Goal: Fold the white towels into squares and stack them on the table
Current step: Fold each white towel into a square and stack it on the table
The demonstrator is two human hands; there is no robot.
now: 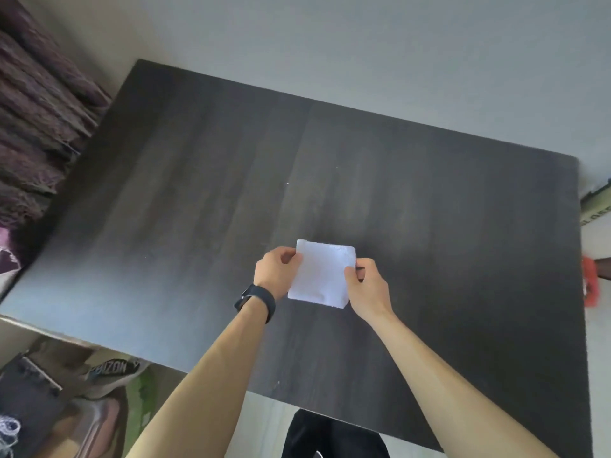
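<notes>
A big dark table [205, 206] fills most of the frame. It is made of dark wood. A pale wall runs across the top of the frame. At the upper left hangs a purple curtain [36, 104] in folds. At the lower left, under the table edge, lie shoes [109, 371] and other blurry stuff. At the right edge sits something orange [590, 285], too blurry to tell what it is.

Two bare arms reach up from the bottom of the frame. In the middle, a bit low and right, is a small white towel [322, 276]. It is folded into a square. The left hand [276, 271] pinches its left edge. The right hand [365, 289] pinches its right edge. The hands are a little apart, with the towel between them. I cannot tell if the towel touches the table. A black watch [255, 300] is on the left wrist.
</notes>
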